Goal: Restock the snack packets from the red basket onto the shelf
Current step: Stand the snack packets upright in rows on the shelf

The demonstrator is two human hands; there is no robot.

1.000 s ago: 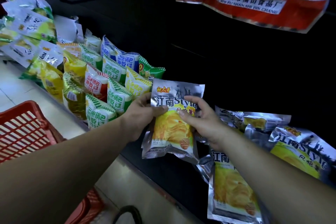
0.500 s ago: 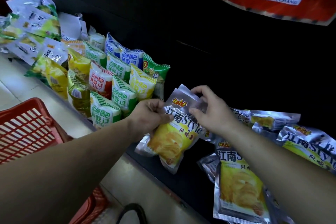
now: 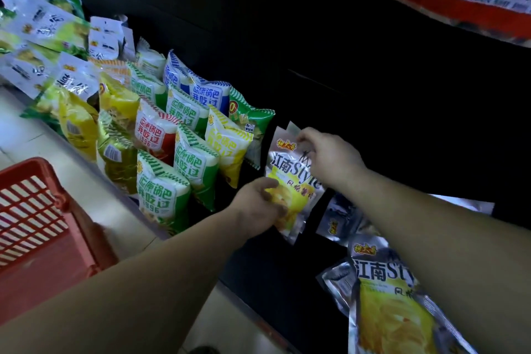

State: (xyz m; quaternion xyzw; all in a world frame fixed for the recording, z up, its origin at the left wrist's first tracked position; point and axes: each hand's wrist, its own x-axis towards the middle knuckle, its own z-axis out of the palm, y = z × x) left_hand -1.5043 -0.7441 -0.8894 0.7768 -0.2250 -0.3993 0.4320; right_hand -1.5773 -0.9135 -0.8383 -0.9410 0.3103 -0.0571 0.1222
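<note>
both hands grip one silver packet (image 3: pixel 290 181) over the dark shelf (image 3: pixel 258 276). the left hand (image 3: pixel 257 207) holds its lower left edge, thumb across the yellow front. the right hand (image 3: pixel 330 158) pinches its top edge, fingers curled over the foil. a second ago the packet stood upright between the hands, nearer the person, with the left hand on its upper left side and the right on its right side. half a second ago it was tilted, its top leaning right. now it stands further in, just right of the yellow packet (image 3: pixel 230 149) (the last of the striped row left of the left hand). more silver packets (image 3: pixel 388 313) lie below the right forearm. the red basket (image 3: pixel 37 221) sits well left of the left hand.
</note>
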